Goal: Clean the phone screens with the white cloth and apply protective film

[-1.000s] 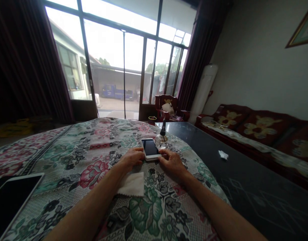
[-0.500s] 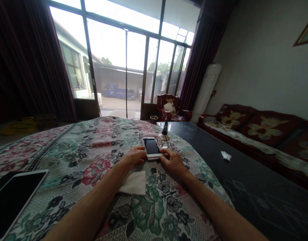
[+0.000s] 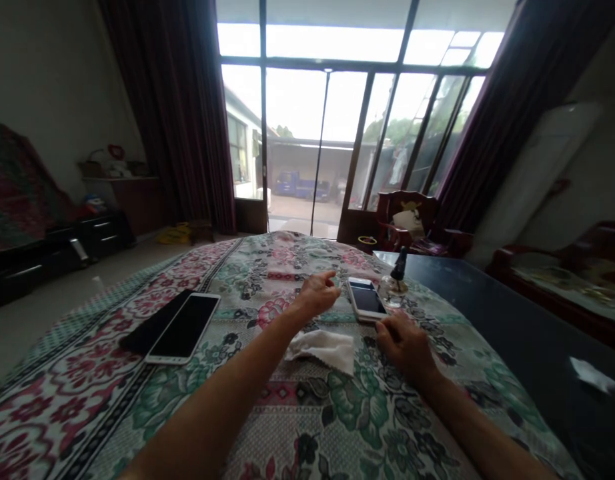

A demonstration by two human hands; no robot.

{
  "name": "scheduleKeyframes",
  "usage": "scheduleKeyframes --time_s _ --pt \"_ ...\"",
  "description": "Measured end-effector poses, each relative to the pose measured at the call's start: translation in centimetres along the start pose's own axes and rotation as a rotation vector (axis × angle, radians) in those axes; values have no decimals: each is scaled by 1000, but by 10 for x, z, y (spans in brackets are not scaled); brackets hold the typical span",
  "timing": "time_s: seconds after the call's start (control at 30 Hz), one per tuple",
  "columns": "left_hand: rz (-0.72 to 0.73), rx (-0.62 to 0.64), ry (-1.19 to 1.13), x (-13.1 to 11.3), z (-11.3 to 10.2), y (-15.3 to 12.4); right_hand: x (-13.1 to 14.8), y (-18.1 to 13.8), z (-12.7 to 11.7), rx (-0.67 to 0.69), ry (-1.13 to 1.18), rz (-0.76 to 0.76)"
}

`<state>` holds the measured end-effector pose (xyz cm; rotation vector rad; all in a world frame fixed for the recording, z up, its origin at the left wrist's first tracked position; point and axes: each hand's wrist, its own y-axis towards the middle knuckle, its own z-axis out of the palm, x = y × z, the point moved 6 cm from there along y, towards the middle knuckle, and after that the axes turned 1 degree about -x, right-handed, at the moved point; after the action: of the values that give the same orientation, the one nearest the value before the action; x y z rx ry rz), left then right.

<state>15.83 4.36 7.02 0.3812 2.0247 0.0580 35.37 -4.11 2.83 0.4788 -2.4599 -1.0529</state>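
A white smartphone (image 3: 366, 299) with a dark screen lies face up on the floral tablecloth (image 3: 357, 407). To its left, my left hand (image 3: 317, 293) hovers or rests apart from it, fingers loosely stretched and nothing held. My right hand (image 3: 406, 343) is curled at the phone's lower right corner; whether it touches the phone I cannot tell. Just behind that hand stands a clear glass bottle with a black top (image 3: 396, 283). A crumpled white cloth (image 3: 327, 350) lies between my forearms.
Farther left, a larger white-framed phone or tablet (image 3: 185, 328) lies partly on a dark flat item (image 3: 157, 323). On the right, a black table (image 3: 487, 293) holds a crumpled white tissue (image 3: 592, 375). A carved wooden chair (image 3: 410, 217) stands beyond, near the glass doors.
My left hand has come off the phone's left side and lifted leftward. My right hand has drawn back and curled at the corner. The view has turned left.
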Motion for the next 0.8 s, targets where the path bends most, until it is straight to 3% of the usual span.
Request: scheduleKeyframes --time_s 0.23,0.43,0.5,0.63,0.8 --pt "-111 -179 216 53 -83 -54 11 0 12 157 -112 -103" --pt "-158 -395 415 79 -153 -122 19 -2 19 278 -262 -117" --pt "-196 -450 606 86 -170 -144 25 -3 17 276 -276 -112" --pt "-393 -442 872 110 -190 -175 44 1 10 157 -243 -20" --pt "-385 -448 901 126 -188 -187 92 8 20 139 -62 -8"
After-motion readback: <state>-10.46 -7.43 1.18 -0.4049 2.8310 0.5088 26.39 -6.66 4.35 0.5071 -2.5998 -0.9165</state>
